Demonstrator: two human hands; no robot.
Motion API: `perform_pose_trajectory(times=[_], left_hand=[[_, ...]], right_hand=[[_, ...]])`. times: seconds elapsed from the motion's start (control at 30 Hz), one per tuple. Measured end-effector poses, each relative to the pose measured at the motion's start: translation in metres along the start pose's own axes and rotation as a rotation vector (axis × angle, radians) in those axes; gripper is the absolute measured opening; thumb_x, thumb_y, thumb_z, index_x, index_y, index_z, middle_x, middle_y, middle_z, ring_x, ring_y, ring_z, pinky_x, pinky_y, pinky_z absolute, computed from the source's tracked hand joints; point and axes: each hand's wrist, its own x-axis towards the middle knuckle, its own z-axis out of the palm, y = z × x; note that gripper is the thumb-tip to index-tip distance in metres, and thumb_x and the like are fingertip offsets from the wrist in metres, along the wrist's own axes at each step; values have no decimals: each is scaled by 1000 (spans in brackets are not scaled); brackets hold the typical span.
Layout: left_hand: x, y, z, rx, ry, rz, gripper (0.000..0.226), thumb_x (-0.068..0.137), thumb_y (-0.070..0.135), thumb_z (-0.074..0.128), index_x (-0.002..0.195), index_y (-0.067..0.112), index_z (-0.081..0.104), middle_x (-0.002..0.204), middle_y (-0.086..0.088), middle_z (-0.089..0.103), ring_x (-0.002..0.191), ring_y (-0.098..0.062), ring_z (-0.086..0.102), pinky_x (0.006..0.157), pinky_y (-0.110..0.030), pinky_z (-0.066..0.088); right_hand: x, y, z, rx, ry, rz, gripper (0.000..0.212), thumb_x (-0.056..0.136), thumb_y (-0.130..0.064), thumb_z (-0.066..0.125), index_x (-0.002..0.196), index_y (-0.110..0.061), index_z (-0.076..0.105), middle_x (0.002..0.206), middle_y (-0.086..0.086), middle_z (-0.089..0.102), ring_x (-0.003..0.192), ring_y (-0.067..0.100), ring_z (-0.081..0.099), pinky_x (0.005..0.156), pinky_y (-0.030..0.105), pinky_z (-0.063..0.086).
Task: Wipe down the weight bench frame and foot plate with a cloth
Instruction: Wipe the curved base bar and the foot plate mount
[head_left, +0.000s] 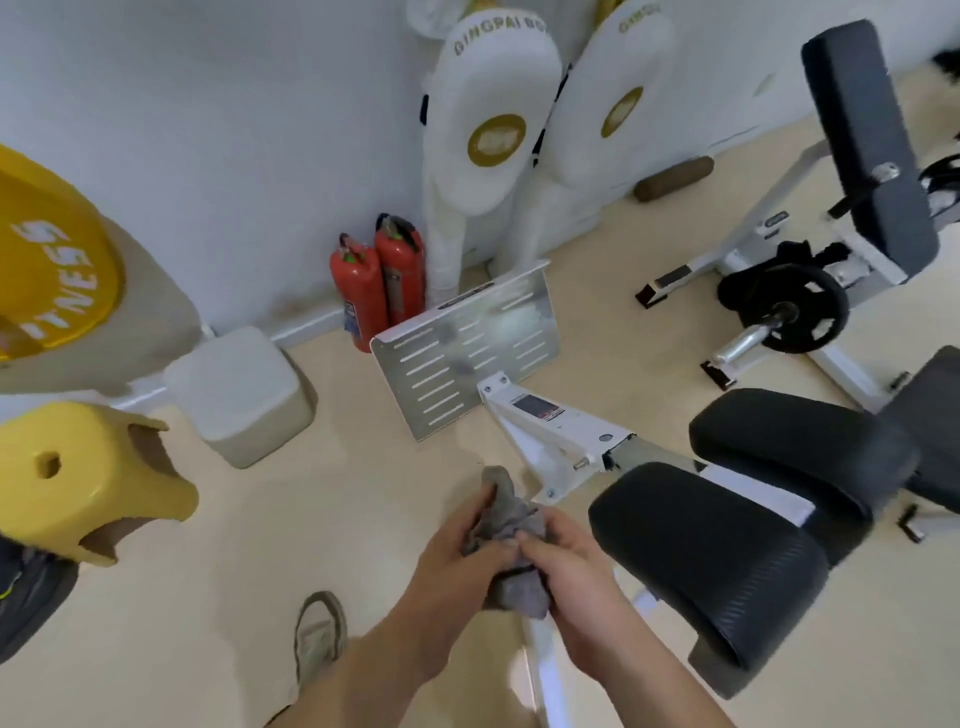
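Observation:
Both of my hands hold a crumpled grey cloth (506, 525) in front of me, above the floor. My left hand (452, 561) grips its left side and my right hand (566, 566) grips its lower right part. Just beyond them runs the white bench frame (550, 426), which slants up to the slotted metal foot plate (467, 343). Two black padded rollers (717, 561) sit on the frame to the right of my hands. Neither hand touches the frame or the plate.
Two red fire extinguishers (379, 286) stand at the wall behind the foot plate. A white box (244, 395) and a yellow stool (88, 478) lie to the left. Another machine with a black weight plate (784, 312) stands at the right. My shoe (319, 634) is below.

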Motion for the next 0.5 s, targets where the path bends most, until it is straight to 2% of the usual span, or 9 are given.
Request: perform_pose_trajectory(times=[0.1,0.17,0.23,0.33,0.4,0.47,0.5], left_hand=[[57,9,-25,95,10,21,45,97,7,66,128,39,66,111,14,77,102,-6,73,75,-17,57],[93,14,-31,198,67,49,45,95,-5,61,115,34,72,98,19,78,99,-2,73,78,-11,53],[130,12,-30,255,135,56,45,95,-10,56,100,32,72,83,20,77,84,10,70,72,-8,51],[182,5,-13,249,202,57,37,100,-3,54,100,30,69,90,8,75,67,17,64,59,-4,47],[218,-15,-7,223,245,15,28,103,4,53,109,26,70,94,4,73,71,8,68,61,-11,53],[254,-41,-7,239,286,-15,23,103,13,55,114,27,70,101,4,75,88,-7,71,82,-32,61],[275,-49,-7,244,309,-11,20,102,17,56,112,28,70,103,4,75,92,-13,71,86,-40,60]], right_hand=[[49,-24,29,-17,51,71,28,93,9,50,100,0,75,98,26,75,92,38,75,89,49,59],[86,-38,32,-51,99,89,22,89,0,59,89,-5,80,95,22,77,88,32,74,88,46,57],[126,-45,23,-91,219,47,20,93,-14,62,89,-13,82,94,14,78,90,27,73,90,45,56],[191,-41,-9,-125,370,-80,22,100,-21,57,94,-17,77,93,10,74,91,25,69,86,40,55],[237,-29,-34,-292,401,-128,22,100,-26,54,95,-15,72,94,9,72,91,26,66,82,40,54],[281,-12,-54,-470,361,-133,28,100,-32,50,94,-10,67,91,9,69,89,32,65,82,44,55],[306,-5,-64,-555,331,-139,33,101,-34,47,89,-8,63,83,9,65,84,34,62,80,45,54]])
